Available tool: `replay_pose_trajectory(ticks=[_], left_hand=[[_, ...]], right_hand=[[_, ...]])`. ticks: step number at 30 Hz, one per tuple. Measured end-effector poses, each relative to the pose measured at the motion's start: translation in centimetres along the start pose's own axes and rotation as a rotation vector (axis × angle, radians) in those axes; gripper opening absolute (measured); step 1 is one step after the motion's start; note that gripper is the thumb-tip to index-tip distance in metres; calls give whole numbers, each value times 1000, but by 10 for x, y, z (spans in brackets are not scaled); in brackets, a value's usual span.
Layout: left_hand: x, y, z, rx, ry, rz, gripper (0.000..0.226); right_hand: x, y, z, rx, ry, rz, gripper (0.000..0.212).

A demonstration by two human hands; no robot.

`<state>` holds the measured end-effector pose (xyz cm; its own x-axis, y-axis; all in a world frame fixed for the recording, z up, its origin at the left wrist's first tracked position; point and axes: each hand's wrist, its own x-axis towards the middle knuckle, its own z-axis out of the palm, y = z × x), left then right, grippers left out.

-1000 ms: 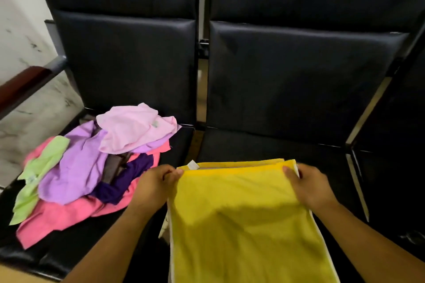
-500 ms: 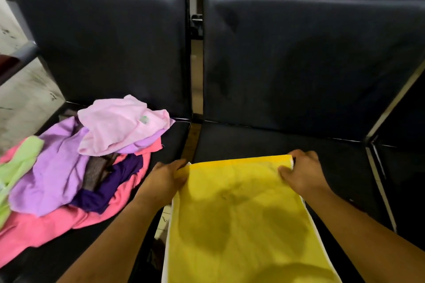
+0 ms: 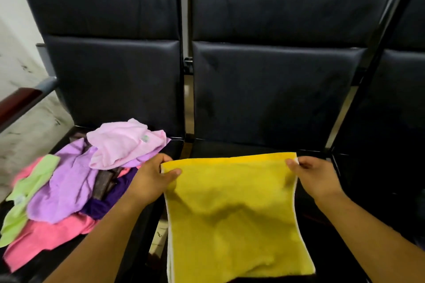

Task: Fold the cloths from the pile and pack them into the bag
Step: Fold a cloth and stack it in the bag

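Note:
A yellow cloth (image 3: 232, 213) with white edging hangs stretched between my hands over the middle black seat. My left hand (image 3: 154, 179) pinches its top left corner, thumb on the front. My right hand (image 3: 315, 174) pinches the top right corner. On the left seat lies the pile of cloths (image 3: 69, 190): light pink on top, lilac, dark purple, brown, green and coral pink. No bag is in view.
A row of black padded chairs (image 3: 264, 99) fills the view, with a gap between the left and middle seats. A dark red armrest (image 3: 16, 103) sticks out at the far left beside a pale marble floor (image 3: 20, 135).
The cloth's far edge has lifted off the seat and both hands now pinch its top corners. The camera has tilted up and back.

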<state>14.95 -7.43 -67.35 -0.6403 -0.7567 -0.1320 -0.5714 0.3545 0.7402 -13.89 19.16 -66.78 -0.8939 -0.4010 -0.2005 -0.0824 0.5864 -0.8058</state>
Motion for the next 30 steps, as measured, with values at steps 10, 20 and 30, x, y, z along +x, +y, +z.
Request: replay_pose_trajectory(ticks=[10,20,30], left_hand=[[-74,84,-69,-163,-38,221,33],[-124,120,-80,-152,5,241,14],[-135,103,-85,-250,29,277,22]], right_hand=[[-82,-43,-103,386,8,-196,21],[-127,-43,-156,446,-139,-179,17],[-147,-39,-167,417,-201,-192,22]])
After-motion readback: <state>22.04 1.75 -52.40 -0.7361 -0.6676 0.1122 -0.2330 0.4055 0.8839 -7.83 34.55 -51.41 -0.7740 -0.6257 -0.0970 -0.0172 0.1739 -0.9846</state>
